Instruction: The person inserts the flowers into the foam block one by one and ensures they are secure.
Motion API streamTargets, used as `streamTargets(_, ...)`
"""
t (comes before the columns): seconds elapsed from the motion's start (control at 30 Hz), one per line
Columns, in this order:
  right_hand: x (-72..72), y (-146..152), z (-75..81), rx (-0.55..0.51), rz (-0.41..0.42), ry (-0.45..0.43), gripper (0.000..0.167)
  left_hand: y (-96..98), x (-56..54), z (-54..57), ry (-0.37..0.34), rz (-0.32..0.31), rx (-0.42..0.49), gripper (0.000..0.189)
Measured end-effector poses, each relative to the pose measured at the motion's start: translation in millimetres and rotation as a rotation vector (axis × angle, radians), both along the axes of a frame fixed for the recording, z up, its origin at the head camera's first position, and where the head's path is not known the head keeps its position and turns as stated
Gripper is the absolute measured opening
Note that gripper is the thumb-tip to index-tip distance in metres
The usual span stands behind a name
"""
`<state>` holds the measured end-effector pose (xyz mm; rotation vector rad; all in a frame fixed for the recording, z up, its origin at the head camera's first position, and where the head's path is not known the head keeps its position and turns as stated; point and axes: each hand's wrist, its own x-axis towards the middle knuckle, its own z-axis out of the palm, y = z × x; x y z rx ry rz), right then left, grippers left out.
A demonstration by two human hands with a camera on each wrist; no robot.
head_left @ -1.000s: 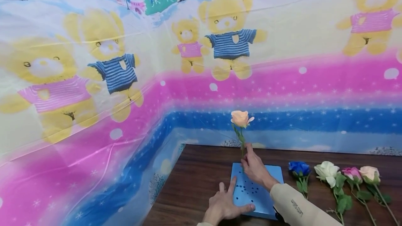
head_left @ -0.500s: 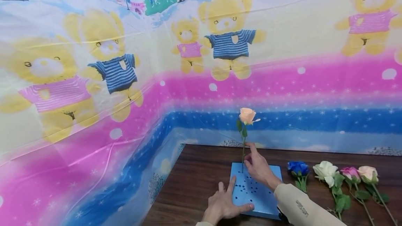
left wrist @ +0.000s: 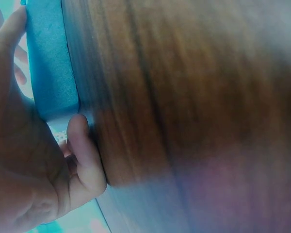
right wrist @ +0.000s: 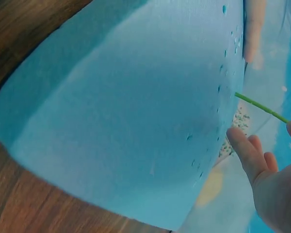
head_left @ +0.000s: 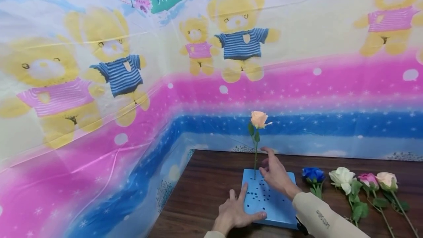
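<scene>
A peach rose (head_left: 259,119) stands upright in the light blue foam block (head_left: 277,214), its stem in a hole near the far left part. My right hand (head_left: 278,175) is just right of the stem, fingers loosely bent and apart from it in the head view. In the right wrist view, the green stem (right wrist: 262,107) rises from the block and passes behind a fingertip. Spread along the block's left and near side, my left hand (head_left: 232,210) rests with thumb and forefinger on it. Small dark holes dot the block's top.
To the right on the dark wooden table (head_left: 198,190) lie a blue rose (head_left: 313,175), a white rose (head_left: 342,179), a pink rose (head_left: 368,180) and another peach rose (head_left: 386,181). Behind rises a cloth backdrop (head_left: 297,98) printed with bears.
The peach rose has shifted slightly right and straightened up in the block. My right hand has let go of its stem and drawn back to the right. My left hand stays on the block.
</scene>
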<state>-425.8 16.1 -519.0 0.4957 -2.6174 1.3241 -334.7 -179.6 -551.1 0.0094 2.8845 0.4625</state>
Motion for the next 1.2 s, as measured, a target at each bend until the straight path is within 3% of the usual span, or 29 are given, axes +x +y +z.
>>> streamTargets(0.47,2.8,23,8.1,-0.027,-0.002,-0.013,0.079,1.4,1.3,-1.4,0.002,0.005,0.022,0.117)
streamTargets(0.77,7.1,42,17.4,-0.078,0.011,-0.094,0.082,1.6,0.3,-2.8,0.006,0.005,0.009,0.119)
streamTargets(1.2,17.0,79,19.4,-0.049,-0.031,-0.057,0.073,-1.3,-2.6,-8.7,0.022,-0.009,0.048,0.126)
